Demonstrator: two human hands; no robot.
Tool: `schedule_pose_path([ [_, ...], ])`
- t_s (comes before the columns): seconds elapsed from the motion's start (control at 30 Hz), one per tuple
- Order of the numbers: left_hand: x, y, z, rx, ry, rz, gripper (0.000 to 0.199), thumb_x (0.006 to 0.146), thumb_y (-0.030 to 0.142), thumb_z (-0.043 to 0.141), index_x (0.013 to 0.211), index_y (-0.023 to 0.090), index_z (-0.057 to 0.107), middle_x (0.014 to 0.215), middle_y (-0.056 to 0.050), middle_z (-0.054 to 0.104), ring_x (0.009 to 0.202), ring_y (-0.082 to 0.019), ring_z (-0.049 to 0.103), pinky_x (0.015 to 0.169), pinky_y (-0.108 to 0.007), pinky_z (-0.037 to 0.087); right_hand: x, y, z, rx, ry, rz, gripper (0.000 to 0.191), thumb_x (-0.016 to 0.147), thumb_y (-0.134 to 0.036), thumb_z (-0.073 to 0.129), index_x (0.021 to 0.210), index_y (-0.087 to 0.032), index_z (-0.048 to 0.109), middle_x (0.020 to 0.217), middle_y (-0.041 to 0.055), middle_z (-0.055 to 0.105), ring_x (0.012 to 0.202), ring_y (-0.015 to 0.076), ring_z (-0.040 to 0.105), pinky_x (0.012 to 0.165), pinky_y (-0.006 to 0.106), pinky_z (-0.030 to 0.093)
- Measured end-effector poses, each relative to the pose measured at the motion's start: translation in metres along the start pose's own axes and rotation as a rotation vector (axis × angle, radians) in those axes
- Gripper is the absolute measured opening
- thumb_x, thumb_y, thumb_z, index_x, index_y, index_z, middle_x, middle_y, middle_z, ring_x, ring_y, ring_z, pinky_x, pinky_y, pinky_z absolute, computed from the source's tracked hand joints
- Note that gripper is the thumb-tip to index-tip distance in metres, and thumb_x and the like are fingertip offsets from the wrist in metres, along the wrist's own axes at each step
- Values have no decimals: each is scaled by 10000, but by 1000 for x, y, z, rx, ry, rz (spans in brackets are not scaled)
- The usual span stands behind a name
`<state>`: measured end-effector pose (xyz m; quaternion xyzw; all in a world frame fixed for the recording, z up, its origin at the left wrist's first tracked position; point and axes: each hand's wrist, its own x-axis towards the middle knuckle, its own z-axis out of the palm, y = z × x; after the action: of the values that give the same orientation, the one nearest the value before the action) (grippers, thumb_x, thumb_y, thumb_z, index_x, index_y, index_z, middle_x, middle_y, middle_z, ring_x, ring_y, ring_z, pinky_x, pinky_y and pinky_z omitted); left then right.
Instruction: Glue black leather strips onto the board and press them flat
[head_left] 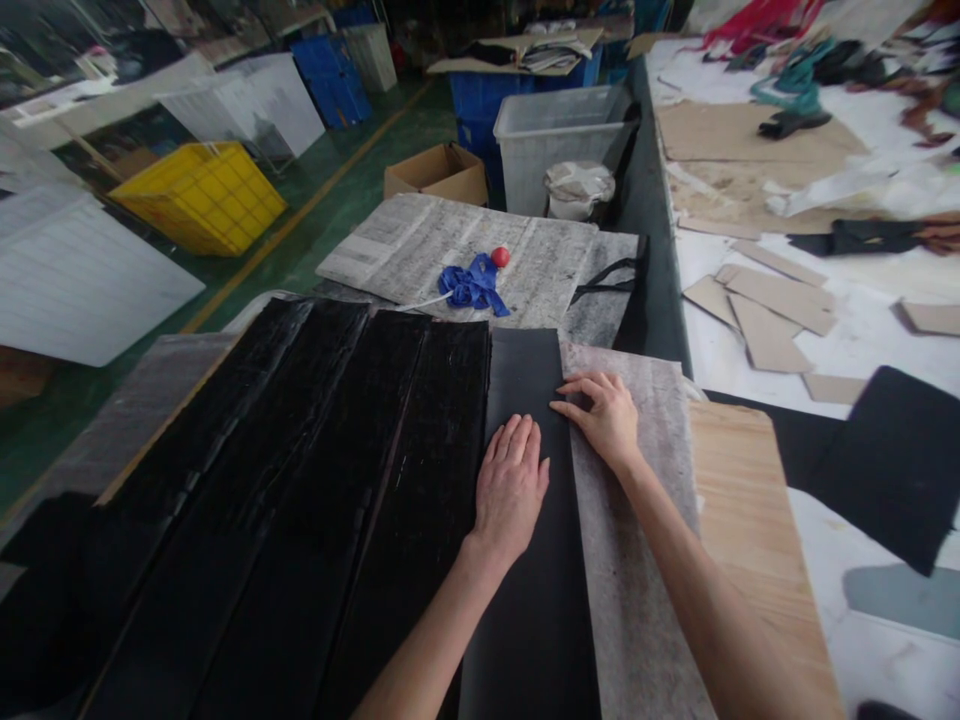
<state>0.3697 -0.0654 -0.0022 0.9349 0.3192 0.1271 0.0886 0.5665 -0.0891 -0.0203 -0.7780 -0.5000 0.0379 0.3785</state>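
Note:
My left hand (511, 490) lies flat on a long matte dark strip (529, 600), its fingers stretched out and pointing away from me. At the strip's right edge, my right hand (602, 412) has its thumb and forefinger close to the edge, on either side of a small gap; whether it grips the edge is too fine to tell. To the left of this strip several glossy black strips (420, 480) lie side by side. Under the matte strip's right side shows a greyish stained board (637, 520).
Beyond the strips, a blue cloth (474, 283) and a red ball (500, 257) rest on a grey board (397, 235). A wooden board (750, 500) is at right, beside a white table (705, 370) with cardboard pieces (780, 300). A yellow crate (202, 195) stands far left.

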Motion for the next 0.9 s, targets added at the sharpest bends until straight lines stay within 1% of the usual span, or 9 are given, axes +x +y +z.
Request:
schedule_pose_path([
  [0.23, 5, -3, 0, 23, -7, 19, 436, 1033, 279, 505, 1423, 86, 523, 1500, -135, 547, 1426, -260, 470, 1216, -430, 391, 0, 0, 0, -6, 4, 2, 277, 891, -567, 684, 930, -302, 756, 1110, 32, 745, 1081, 297, 606, 921, 474, 486],
  [0.4, 20, -9, -13, 35, -41, 2, 420, 986, 274, 616, 1371, 110, 571, 1379, -126, 622, 1313, -267, 554, 1123, -415, 477, 0, 0, 0, -17, -5, -2, 285, 894, -574, 679, 938, -302, 752, 1119, 28, 740, 1080, 298, 605, 915, 467, 480],
  [0.47, 28, -15, -18, 46, -39, -11, 438, 968, 315, 653, 1354, 119, 583, 1349, -133, 630, 1289, -282, 567, 1088, -429, 500, 0, 0, 0, -21, -9, -3, 288, 898, -575, 673, 940, -302, 754, 1121, 37, 737, 1084, 301, 604, 917, 469, 478],
  [0.53, 33, -21, -20, 62, -43, 9, 444, 961, 371, 662, 1327, 125, 602, 1323, -140, 642, 1270, -295, 578, 1076, -441, 506, 0, 0, 0, -23, -8, -2, 286, 903, -573, 667, 938, -303, 755, 1121, 38, 736, 1086, 301, 603, 922, 471, 475],
  [0.63, 32, -24, -16, 106, -34, 56, 434, 984, 389, 622, 1317, 111, 613, 1329, -157, 648, 1271, -303, 580, 1084, -446, 498, 0, 0, 0, -10, -1, 5, 289, 914, -574, 649, 926, -305, 756, 1112, 27, 742, 1086, 298, 607, 930, 469, 472],
  [0.77, 26, -22, -8, 154, -12, 48, 466, 1005, 378, 583, 1362, 78, 587, 1385, -176, 625, 1307, -306, 559, 1096, -445, 491, 1, 0, 0, 0, 10, 1, 330, 914, -608, 630, 913, -304, 760, 1096, 30, 747, 1081, 296, 614, 933, 471, 474],
  [0.9, 23, -20, -7, 163, -14, 55, 473, 999, 384, 597, 1356, 73, 595, 1383, -168, 630, 1311, -308, 559, 1109, -438, 480, 1, -1, -1, -14, 10, -12, 359, 907, -631, 625, 912, -300, 764, 1095, 32, 747, 1072, 299, 613, 918, 467, 480],
])
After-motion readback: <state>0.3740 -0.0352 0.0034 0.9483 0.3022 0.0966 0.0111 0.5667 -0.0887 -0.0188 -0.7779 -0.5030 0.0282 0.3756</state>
